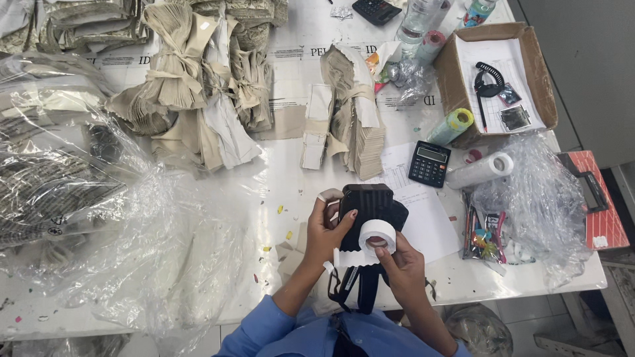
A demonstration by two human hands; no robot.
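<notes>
While the black plastic hand-held label gun (372, 206) hangs above the near edge of the white worktop (278, 192), it sits between both hands, its handle pointing down toward the person's blue sleeves. The left hand (325, 233) clasps the gun's left side, fingers (329, 196) curled round the body, one fingertip wrapped in pale tape, thumb lying across the front. Just right of that thumb, the small white roll of label tape (377, 236) rests against the gun's lower front, a scalloped strip of it trailing leftward beneath. The right hand (401, 266) pinches this roll from below, thumb and forefinger closed on its rim. Its other fingers are hidden behind the gun's handle, and a dark strap there is hard to make out.
</notes>
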